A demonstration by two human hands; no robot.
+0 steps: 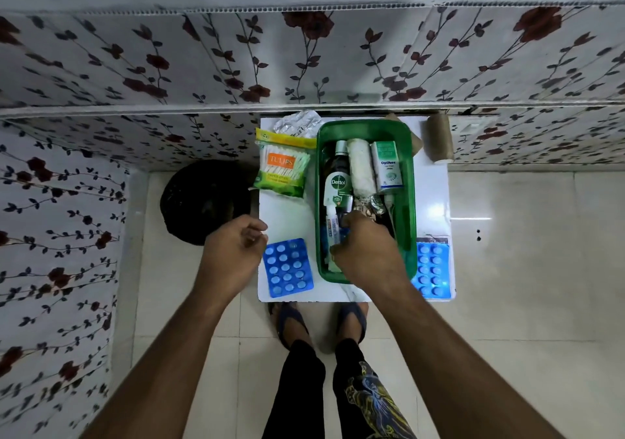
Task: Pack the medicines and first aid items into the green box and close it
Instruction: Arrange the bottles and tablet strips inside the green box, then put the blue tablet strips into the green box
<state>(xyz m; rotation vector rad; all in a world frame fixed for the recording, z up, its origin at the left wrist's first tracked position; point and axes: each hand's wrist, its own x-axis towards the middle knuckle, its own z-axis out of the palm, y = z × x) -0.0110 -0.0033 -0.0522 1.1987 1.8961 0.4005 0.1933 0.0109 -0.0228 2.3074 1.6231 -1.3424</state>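
Observation:
The open green box stands on a small white table. Inside it lie a Dettol bottle, a white bandage roll, a white-and-green Optibes carton and a white tube. My right hand reaches into the near end of the box, its fingers on the tube. My left hand hovers left of the box with curled fingers and nothing in it. A blue tablet strip lies beside it. A second blue strip lies right of the box. A cotton-bud pack and a silver strip lie at the back left.
A brown bandage roll sits at the table's back right corner. A dark round bin stands on the floor left of the table. A floral-papered wall is behind. My feet in sandals are at the table's front edge.

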